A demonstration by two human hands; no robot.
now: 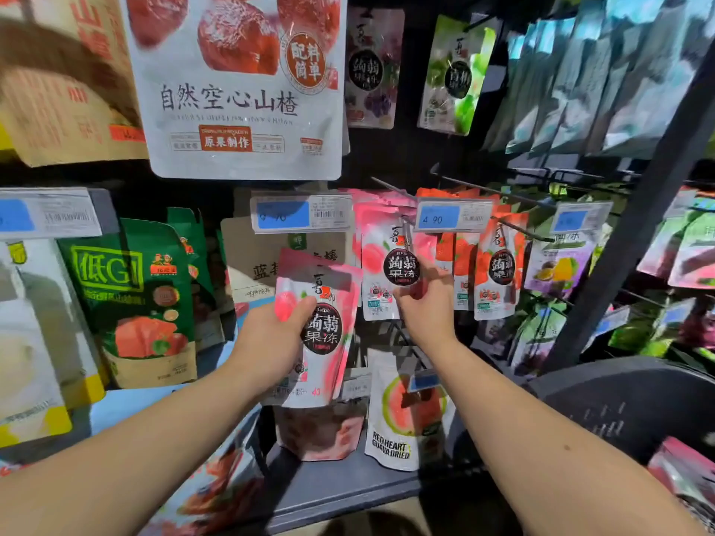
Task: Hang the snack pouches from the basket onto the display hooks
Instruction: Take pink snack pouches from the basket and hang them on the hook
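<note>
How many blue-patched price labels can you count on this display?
5 price labels: one far left; one centre; one above the hung peach pouches; one further right; one lower, above the guava pouch. Blurred ones at the right edge may be missed.

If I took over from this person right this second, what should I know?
Left hand grips a stack of pink pouches, below and left of the hook.
Right hand pinches the front hanging pouch on that hook.
Done: several pink pouches already hang there.
Left: hang the held stack, then any pouches in the basket at lower right; more packets show at its near edge.
</note>
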